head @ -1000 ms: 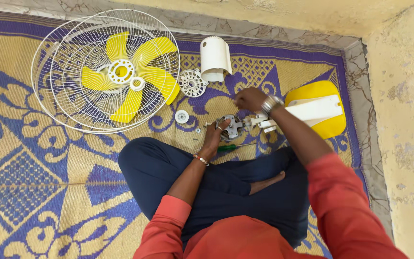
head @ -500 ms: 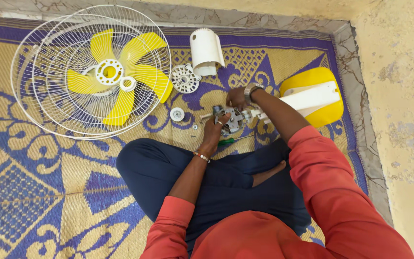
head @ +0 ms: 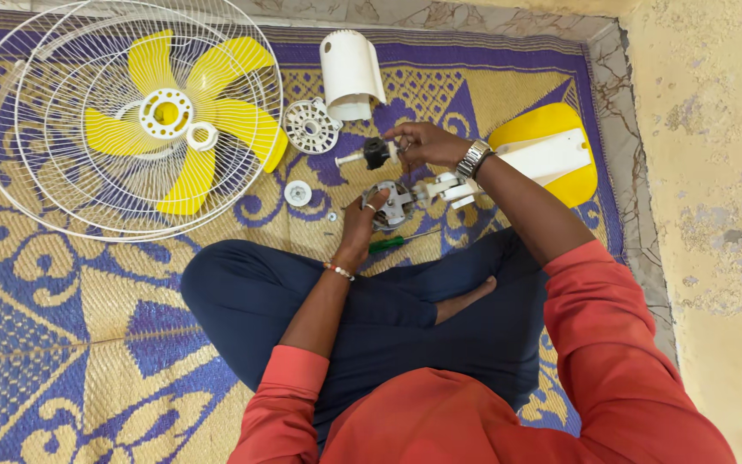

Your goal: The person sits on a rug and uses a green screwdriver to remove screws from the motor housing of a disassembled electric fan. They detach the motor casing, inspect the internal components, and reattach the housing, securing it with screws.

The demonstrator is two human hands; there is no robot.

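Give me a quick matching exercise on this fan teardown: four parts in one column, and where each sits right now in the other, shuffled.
Parts:
1. rotor with shaft
2. motor housing
3. green screwdriver
4. yellow fan blade

Places:
A. inside the white wire guard
B. on the mat by the crossed legs
C. in the right hand
D. under the left hand

Pairs: 1-C, 2-D, 3-B, 4-A
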